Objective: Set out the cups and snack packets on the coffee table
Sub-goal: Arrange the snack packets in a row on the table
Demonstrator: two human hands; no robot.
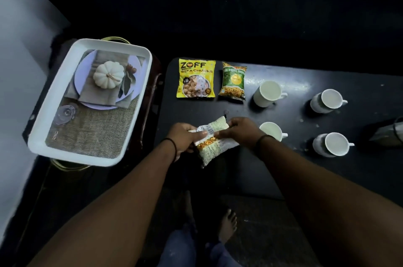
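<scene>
While both hands, left hand [183, 138] and right hand [242, 133], pinch the pale snack packet [210, 142] above the coffee table [283, 118]: probably bound beside yellow packet [197, 79], completing the row.

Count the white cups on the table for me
4: far-left cup, far-right cup, near-right cup, and near-left cup partly hidden behind the right hand. None seems fully hidden.
</scene>
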